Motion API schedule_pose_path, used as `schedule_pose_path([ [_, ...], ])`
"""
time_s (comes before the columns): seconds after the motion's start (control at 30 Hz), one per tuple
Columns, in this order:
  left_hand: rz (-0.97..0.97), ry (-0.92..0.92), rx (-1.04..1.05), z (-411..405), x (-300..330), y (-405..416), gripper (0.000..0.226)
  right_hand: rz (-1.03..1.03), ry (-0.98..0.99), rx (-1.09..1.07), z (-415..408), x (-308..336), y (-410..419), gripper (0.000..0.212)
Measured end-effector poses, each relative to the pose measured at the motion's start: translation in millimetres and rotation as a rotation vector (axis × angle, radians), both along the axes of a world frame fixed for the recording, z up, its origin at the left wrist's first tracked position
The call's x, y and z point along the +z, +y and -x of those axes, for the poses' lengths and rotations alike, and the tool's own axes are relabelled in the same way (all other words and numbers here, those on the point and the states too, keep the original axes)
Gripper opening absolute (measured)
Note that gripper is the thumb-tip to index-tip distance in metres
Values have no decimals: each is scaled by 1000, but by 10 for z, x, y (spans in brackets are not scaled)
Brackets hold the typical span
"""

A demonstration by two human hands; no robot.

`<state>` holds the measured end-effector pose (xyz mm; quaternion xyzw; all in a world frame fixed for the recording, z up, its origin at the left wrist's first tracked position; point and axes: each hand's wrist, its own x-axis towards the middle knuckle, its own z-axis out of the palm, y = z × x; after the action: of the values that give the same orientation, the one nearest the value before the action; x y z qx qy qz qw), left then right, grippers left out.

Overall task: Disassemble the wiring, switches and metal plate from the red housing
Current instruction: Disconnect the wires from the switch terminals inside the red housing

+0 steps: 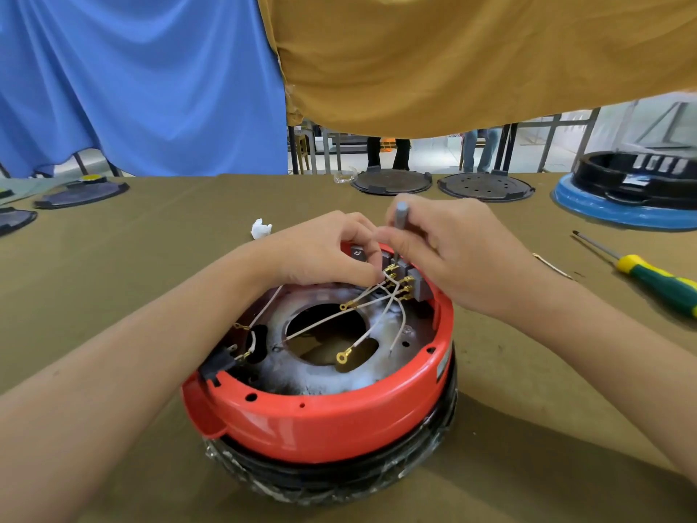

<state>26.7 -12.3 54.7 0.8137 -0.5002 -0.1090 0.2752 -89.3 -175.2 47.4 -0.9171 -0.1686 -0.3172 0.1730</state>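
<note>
Fingers of the right hand (pixel 449 254) curl round a grey screwdriver (pixel 400 217), held upright, its tip down among the grey switches (pixel 409 281) just below the grip. Beside it, touching, the left hand (pixel 328 251) pinches a brass terminal (pixel 388 274) at the switch block. Both grips sit at the far rim of the red housing (pixel 320 420); the switches lie straight under the driver's long axis, so the coming move is probably downward along it, the right hand being nearer. White wires (pixel 362 303) trail from the grips toward the person, over the holed metal plate (pixel 332 375), still seated inside. Further out on the bench (pixel 113 266) lies a green-and-yellow screwdriver (pixel 656 277), well apart on the right.
</note>
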Motion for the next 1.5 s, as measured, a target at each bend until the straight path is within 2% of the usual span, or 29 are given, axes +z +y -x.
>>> schedule_pose_path([
  [0.1,18,17,-20,21,2,7,9,212,-10,31,7,31,77,27],
  [0.17,25,14,-22,13,-2,8,16,222,0,18,-14,34,78,27],
  [0.2,25,15,-17,8,-4,5,20,154,8,3,-26,30,59,29],
  [0.3,3,-14,6,-21,-14,-5,6,-184,64,0,-38,26,-21,27],
  [0.37,11,-9,9,-38,-27,-9,6,-365,115,1,-61,15,-63,23],
  [0.57,27,-19,9,-39,-39,-15,20,-710,270,34,-145,-8,-162,27],
  [0.73,12,-22,11,-17,-21,-17,20,-847,353,33,-177,-44,-218,31],
  [0.87,-2,-5,6,11,0,-11,20,-909,402,24,-196,-65,-249,29],
  [1.0,-7,3,10,42,9,-11,9,-949,417,35,-190,-90,-261,28],
  [1.27,19,-28,-7,19,-3,4,16,-1002,446,52,-165,-144,-270,30],
  [1.5,39,-3,-18,36,10,13,18,-869,212,42,-143,-110,-202,29],
])
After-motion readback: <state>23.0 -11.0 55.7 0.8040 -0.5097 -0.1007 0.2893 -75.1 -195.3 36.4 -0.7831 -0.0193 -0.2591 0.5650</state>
